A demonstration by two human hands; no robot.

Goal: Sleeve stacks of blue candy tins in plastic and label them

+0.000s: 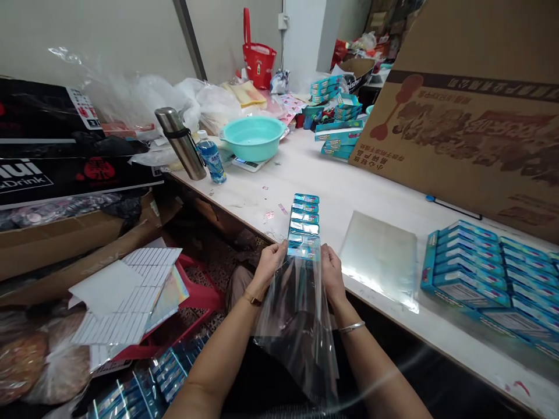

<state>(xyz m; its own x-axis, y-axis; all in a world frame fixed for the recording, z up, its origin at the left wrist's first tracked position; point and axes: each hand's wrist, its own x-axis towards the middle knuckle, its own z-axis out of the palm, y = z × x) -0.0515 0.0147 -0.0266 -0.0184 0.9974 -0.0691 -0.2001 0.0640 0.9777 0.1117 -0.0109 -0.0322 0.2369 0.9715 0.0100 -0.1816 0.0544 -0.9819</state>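
Observation:
My left hand [268, 265] and my right hand [332, 273] each pinch one side of the mouth of a clear plastic bag [299, 326] at the table's near edge. The bag hangs down between my forearms. A row of several small teal boxes [304, 224] lies on the white table [349, 186] in a line, and its near end sits at the bag's mouth between my hands. Both hands are closed on the bag's film.
A stack of clear bags [379, 256] lies to the right, then an open teal carton of small boxes [476, 267]. A large cardboard box [471, 110] stands behind. A steel flask [181, 142], water bottle [212, 157] and teal basin [253, 137] on a scale stand at the far left.

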